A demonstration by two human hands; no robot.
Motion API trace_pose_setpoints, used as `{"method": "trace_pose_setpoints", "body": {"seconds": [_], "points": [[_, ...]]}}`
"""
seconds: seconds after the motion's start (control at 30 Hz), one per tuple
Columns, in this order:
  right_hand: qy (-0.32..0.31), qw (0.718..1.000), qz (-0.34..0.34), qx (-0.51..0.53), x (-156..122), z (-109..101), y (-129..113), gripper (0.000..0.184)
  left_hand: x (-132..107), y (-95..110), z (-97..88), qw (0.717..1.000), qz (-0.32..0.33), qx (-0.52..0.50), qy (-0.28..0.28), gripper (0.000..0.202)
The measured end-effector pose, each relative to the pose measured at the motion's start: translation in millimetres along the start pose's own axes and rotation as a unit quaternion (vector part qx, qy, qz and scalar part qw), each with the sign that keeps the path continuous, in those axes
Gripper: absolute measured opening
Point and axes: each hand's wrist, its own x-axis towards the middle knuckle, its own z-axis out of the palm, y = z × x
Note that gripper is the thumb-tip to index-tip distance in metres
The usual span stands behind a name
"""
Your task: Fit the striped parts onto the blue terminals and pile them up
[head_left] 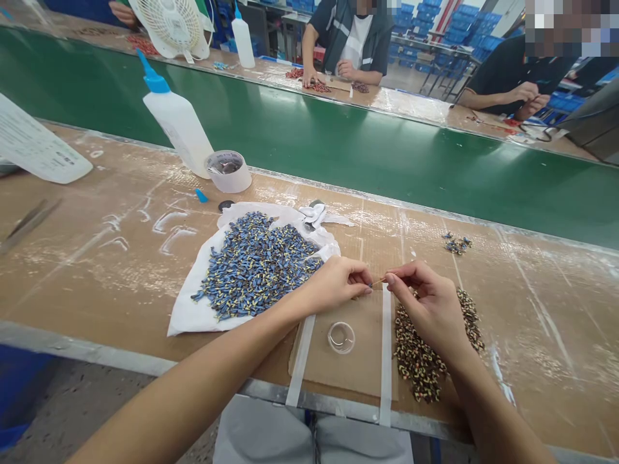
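My left hand pinches a tiny blue piece, of a kind too small to make out. Facing it, my right hand is closed on a thin, light-brown stick whose tip meets the blue piece. Left of my hands, a heap of small blue, yellow and dark pieces lies on a white cloth. Under and beside my right hand is a pile of small black, cream and reddish pieces. A small clear cup stands on a taped cardboard sheet below both hands.
A white glue bottle with a blue nozzle and a tape roll stand behind the cloth. Tweezers lie far left. Several blue pieces sit back right. Beyond the green belt, other people work; a white fan stands there.
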Motion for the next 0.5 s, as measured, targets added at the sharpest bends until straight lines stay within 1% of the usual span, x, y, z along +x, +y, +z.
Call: {"method": "trace_pose_setpoints", "body": {"seconds": [0.23,0.33,0.4,0.5], "points": [[0.002,0.999,-0.045,-0.023,0.4,0.4,-1.3,0.007,-1.0,-0.6,0.0,1.000,0.012,0.003,0.001,0.007],[-0.012,0.998,-0.051,-0.017,0.4,0.5,-2.0,0.007,-1.1,-1.2,-0.5,1.000,0.017,0.003,0.000,0.007],[-0.017,0.999,-0.044,-0.008,0.4,-0.4,-1.5,0.007,-1.0,-1.3,-1.0,1.000,0.018,0.002,0.000,0.007],[-0.009,1.000,-0.009,0.026,0.2,-4.8,-1.4,0.007,-0.6,-0.6,-1.8,1.000,0.010,-0.001,-0.002,0.007]]}}
